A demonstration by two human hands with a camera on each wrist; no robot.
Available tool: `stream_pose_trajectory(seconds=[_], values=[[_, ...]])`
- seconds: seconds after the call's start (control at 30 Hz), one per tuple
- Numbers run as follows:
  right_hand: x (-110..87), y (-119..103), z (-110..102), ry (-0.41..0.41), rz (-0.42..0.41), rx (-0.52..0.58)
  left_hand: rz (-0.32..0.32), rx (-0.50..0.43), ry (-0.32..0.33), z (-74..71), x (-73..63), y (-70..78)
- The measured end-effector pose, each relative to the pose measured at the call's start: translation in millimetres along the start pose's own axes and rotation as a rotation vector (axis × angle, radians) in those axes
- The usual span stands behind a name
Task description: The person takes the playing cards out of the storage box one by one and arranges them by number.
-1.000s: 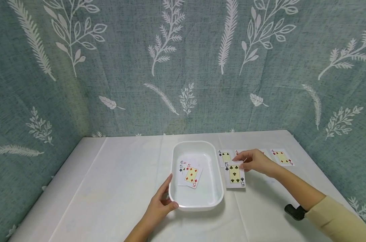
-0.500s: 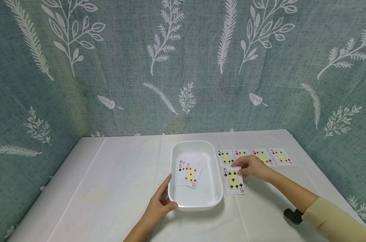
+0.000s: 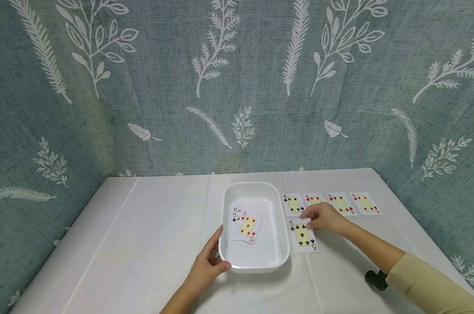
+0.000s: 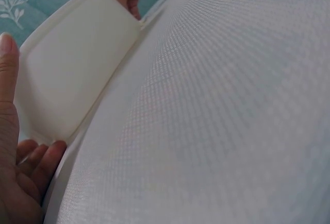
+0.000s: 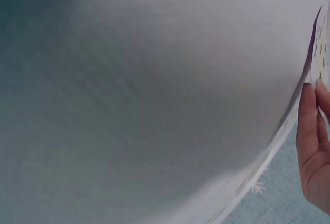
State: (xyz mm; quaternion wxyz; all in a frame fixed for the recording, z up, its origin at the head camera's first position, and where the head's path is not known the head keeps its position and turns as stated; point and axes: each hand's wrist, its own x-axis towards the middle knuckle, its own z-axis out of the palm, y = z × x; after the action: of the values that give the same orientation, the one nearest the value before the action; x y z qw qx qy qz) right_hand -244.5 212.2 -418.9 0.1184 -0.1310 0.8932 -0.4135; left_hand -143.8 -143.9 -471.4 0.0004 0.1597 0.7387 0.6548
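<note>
In the head view my right hand (image 3: 326, 219) pinches the top right part of a five of clubs playing card (image 3: 303, 239). The card lies face up against the white cloth, just right of a white plastic tray (image 3: 278, 257). The right wrist view shows the card (image 5: 321, 49) edge-on between thumb and fingers (image 5: 308, 116). My left hand (image 3: 206, 267) holds the tray's near left corner, fingers along its side and thumb at the front. Inside the tray a five of diamonds (image 3: 248, 226) overlaps other cards, among them a black five (image 3: 235, 231).
Behind my right hand several fours lie in a row: a black four (image 3: 293, 204), red fours (image 3: 340, 203) and a four of diamonds (image 3: 365, 203) at the right end. A dark object (image 3: 376, 280) sits by the right sleeve (image 3: 425, 279). A leaf-patterned curtain (image 3: 162, 87) encloses the table.
The right hand has lowered the five of clubs toward the near side, below the black four, uncovering more of the row. The left hand and tray stay in place.
</note>
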Motion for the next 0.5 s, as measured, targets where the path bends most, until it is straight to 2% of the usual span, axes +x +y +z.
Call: stream_pose_trajectory(seconds=[0.3,0.5], values=[[-0.9,-3.1,6.1,0.044,0.010,-0.106,-0.031,-0.003,0.010,0.3,0.0,2.4],[-0.9,-4.8,9.9,0.057,0.007,-0.214,-0.006,-0.007,-0.004,-0.5,-1.3,2.7]])
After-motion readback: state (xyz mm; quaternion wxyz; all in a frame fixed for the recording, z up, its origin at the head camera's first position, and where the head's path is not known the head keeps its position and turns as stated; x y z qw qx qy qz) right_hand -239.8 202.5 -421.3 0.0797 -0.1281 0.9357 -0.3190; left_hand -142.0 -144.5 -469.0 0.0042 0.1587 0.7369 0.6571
